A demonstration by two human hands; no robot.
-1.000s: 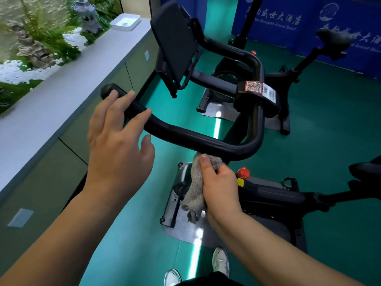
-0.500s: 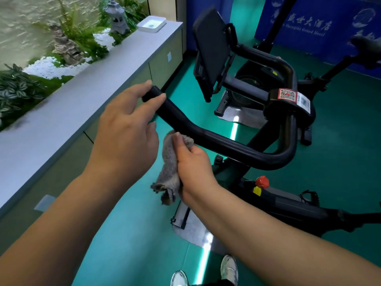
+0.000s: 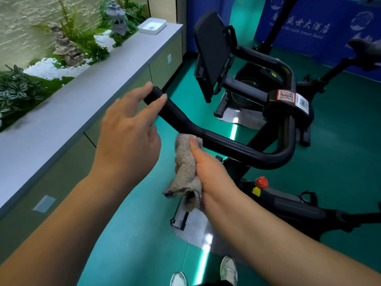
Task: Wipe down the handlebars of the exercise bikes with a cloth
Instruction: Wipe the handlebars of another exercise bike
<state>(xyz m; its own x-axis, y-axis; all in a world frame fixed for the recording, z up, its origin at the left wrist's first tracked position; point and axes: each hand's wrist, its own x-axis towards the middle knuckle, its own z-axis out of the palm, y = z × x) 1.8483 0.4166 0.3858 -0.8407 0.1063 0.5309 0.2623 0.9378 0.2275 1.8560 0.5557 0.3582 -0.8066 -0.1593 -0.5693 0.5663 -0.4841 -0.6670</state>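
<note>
The black handlebar (image 3: pixel 226 142) of the nearest exercise bike runs from its left tip down and right into a U-bend. My left hand (image 3: pixel 127 135) lies over the left end of the bar, fingers fairly straight, fingertips touching the tip. My right hand (image 3: pixel 206 172) grips a crumpled grey cloth (image 3: pixel 186 172) and holds its top against the near underside of the bar, thumb pressed on the cloth. The cloth's lower end hangs free.
A black tablet holder (image 3: pixel 212 52) rises from the bar's middle, beside a clamp with a QR sticker (image 3: pixel 285 95). A grey counter (image 3: pixel 86 96) with a white tray (image 3: pixel 152 26) runs along the left. A second bike (image 3: pixel 309 79) stands behind. A red knob (image 3: pixel 261 182) sits on the frame below.
My right hand slid the cloth leftward along the bar from the U-bend toward the left grip. My left hand stayed over the bar's left end as the view shifted.
</note>
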